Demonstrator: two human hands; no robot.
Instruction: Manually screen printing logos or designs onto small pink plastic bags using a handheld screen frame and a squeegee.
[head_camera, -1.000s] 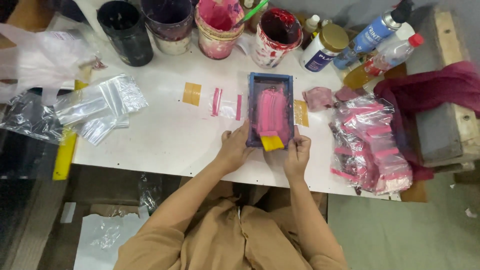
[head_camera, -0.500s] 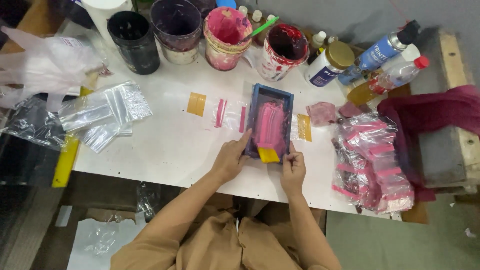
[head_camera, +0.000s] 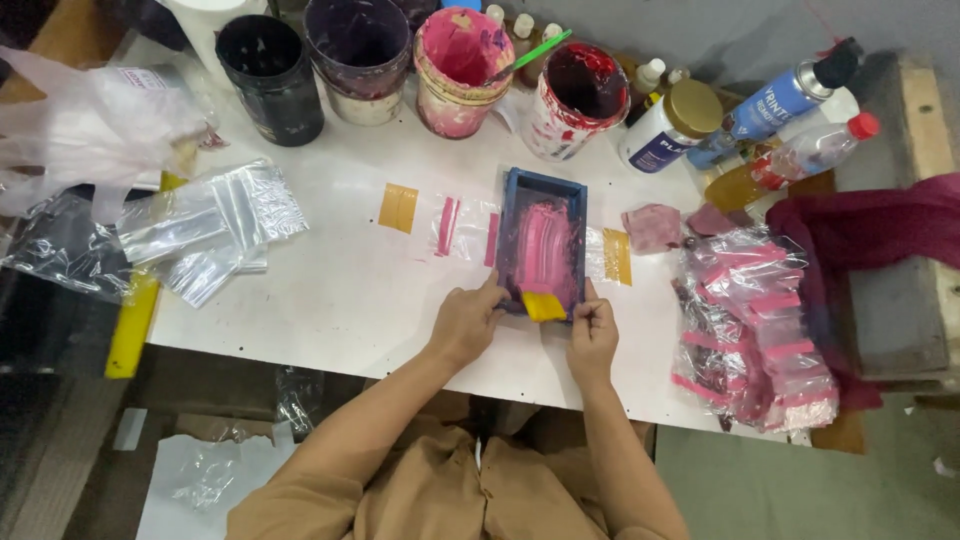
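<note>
Counter (head_camera: 340, 300): white top, bearing everything.
Centre: blue-framed screen (head_camera: 541, 243) lying flat.
Left: clear bags (head_camera: 215, 225) lying.
Back: paint pots (head_camera: 455, 70) standing.

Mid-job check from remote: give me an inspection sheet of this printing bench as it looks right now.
Surface: white table, paint-smudged.
Job's things: blue screen frame smeared with pink ink; yellow squeegee at its near end.
Clutter: clear bags left; pink-printed bags right; paint pots and bottles at back; maroon cloth.
Hands: left hand and right hand grip the frame's near corners.
Cables: nothing seen.
Surroundings: plastic sheet on floor.
</note>
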